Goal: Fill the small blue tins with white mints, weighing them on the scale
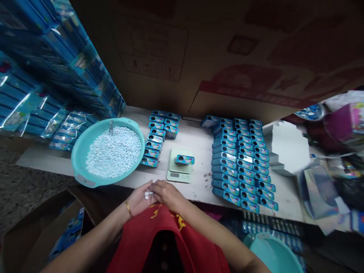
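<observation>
Left hand (138, 199) cupped, holding white tablets (147, 195); right hand (168, 195) curled over them, touching left. Both just in front of digital scale (176, 176), blue tin (184, 160) on top. Teal basin (76, 159) of tablets left of scale.

Two hands (153, 195), two teal basins (85, 178), one digital scale (174, 176), one tin (184, 160).
</observation>
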`<state>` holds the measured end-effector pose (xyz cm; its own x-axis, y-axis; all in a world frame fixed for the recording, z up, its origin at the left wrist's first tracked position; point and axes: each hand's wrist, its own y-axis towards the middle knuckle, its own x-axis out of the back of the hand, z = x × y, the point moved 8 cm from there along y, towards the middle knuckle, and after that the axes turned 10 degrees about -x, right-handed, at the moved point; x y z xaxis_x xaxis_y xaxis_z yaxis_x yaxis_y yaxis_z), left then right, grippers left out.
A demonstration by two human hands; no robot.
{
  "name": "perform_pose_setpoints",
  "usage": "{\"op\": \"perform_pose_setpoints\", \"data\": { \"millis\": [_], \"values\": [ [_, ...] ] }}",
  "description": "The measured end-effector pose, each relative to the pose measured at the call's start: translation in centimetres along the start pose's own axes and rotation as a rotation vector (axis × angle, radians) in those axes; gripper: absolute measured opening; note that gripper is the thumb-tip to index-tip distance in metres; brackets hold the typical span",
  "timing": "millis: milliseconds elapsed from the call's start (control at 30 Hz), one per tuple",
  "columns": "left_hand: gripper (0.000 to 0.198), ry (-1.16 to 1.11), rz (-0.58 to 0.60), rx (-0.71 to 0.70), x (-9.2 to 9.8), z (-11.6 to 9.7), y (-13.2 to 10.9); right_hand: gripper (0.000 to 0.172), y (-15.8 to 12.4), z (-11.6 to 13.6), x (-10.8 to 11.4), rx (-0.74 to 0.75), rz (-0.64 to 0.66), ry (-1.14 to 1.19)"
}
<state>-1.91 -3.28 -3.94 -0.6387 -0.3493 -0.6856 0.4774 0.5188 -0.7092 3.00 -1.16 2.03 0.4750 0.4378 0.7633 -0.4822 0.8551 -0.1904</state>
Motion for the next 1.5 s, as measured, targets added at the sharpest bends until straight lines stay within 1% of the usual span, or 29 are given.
{"op": "perform_pose_setpoints", "data": {
  "millis": [167,267,333,400,433,467,500,533,567,600,667,700,733,767,800,833,867,900,933,967,1033,1100,1167,1200,1267,1333,1400,1433,1500],
  "values": [
    [0.02,0.033,-0.017,0.017,0.2,0.3,-0.1,0.024,-0.3,1.0,-0.1,0.064,-0.013,-0.077],
    [0.019,0.029,-0.018,0.029,0.2,0.5,0.0,0.028,-0.4,1.2,-0.1,0.06,-0.018,-0.088],
    [0.018,0.03,-0.011,0.026,0.1,0.8,0.1,0.025,-0.5,1.2,0.1,0.051,-0.023,-0.067],
    [0.018,0.035,0.001,0.04,-0.2,1.1,0.0,0.023,-0.8,1.3,0.8,0.07,-0.042,-0.002],
    [0.018,0.036,-0.001,0.038,-0.4,1.0,-0.1,0.024,-1.0,1.3,1.5,0.084,-0.072,0.049],
    [0.018,0.041,-0.015,0.03,-0.6,0.7,-0.2,0.025,-1.4,1.0,2.5,0.084,-0.128,0.109],
    [0.017,0.054,-0.04,0.01,-0.7,0.0,-0.3,0.026,-2.0,0.3,3.7,0.057,-0.214,0.173],
    [0.017,0.071,-0.071,-0.035,-0.8,-1.2,-0.4,0.027,-2.7,-0.9,5.0,-0.001,-0.324,0.234],
    [0.017,0.096,-0.107,-0.107,-0.9,-3.0,-0.6,0.026,-3.6,-2.7,6.3,-0.087,-0.451,0.291],
    [0.017,0.137,-0.144,-0.202,-0.9,-5.2,-0.8,0.025,-4.6,-4.8,7.3,-0.194,-0.579,0.339],
    [0.016,0.281,-0.205,-0.471,-1.1,-10.8,-1.7,0.025,-6.7,-9.3,8.5,-0.396,-0.776,0.403],
    [0.015,0.394,-0.251,-0.63,-1.2,-13.7,-2.5,0.028,-7.4,-11.3,8.5,-0.476,-0.828,0.428],
    [0.015,0.52,-0.3,-0.781,-1.4,-16.2,-3.3,0.033,-7.6,-13.0,8.3,-0.525,-0.846,0.461],
    [0.017,0.626,-0.361,-0.915,-1.5,-18.1,-4.2,0.038,-7.5,-14.4,8.0,-0.553,-0.83,0.495],
    [0.022,0.681,-0.393,-0.994,-1.6,-19.2,-4.7,0.044,-7.1,-15.5,7.5,-0.56,-0.79,0.528],
    [0.027,0.71,-0.407,-1.041,-1.7,-19.5,-5.0,0.05,-6.4,-16.3,6.9,-0.553,-0.74,0.558],
    [0.031,0.716,-0.404,-1.055,-1.8,-19.2,-4.9,0.054,-5.6,-16.9,6.4,-0.54,-0.693,0.58],
    [0.033,0.706,-0.367,-1.026,-2.0,-18.3,-4.5,0.056,-4.8,-17.3,6.0,-0.523,-0.654,0.592],
    [0.034,0.688,-0.312,-0.968,-2.2,-16.9,-3.8,0.056,-4.1,-17.6,5.8,-0.507,-0.625,0.597],
    [0.034,0.653,-0.247,-0.881,-2.5,-15.2,-2.8,0.052,-3.4,-17.7,5.6,-0.495,-0.605,0.594],
    [0.033,0.489,-0.102,-0.61,-3.0,-10.8,-0.5,0.041,-2.5,-17.6,5.8,-0.483,-0.583,0.562],
    [0.031,0.296,-0.047,-0.386,-3.2,-7.2,1.4,0.034,-2.3,-16.6,6.8,-0.458,-0.595,0.462],
    [0.03,0.153,-0.035,-0.275,-3.3,-5.1,3.1,0.034,-2.5,-14.0,8.4,-0.389,-0.608,0.279],
    [0.03,0.098,-0.02,-0.243,-3.6,-4.4,3.9,0.036,-2.5,-12.2,9.1,-0.333,-0.591,0.161],
    [0.032,0.019,0.024,-0.21,-4.2,-3.7,5.3,0.042,-2.3,-7.9,9.8,-0.209,-0.511,-0.092],
    [0.035,-0.012,0.055,-0.183,-4.7,-3.2,6.4,0.044,-2.0,-3.7,9.6,-0.073,-0.42,-0.322],
    [0.037,-0.01,0.057,-0.157,-5.0,-2.9,7.3,0.044,-1.8,-0.3,8.7,0.065,-0.35,-0.496],
    [0.038,-0.005,0.054,-0.142,-5.0,-2.8,7.5,0.043,-1.7,0.9,8.1,0.128,-0.328,-0.558],
    [0.038,-0.008,0.054,-0.116,-4.9,-2.6,7.9,0.04,-1.5,2.6,7.0,0.225,-0.311,-0.644]
  ]
}}
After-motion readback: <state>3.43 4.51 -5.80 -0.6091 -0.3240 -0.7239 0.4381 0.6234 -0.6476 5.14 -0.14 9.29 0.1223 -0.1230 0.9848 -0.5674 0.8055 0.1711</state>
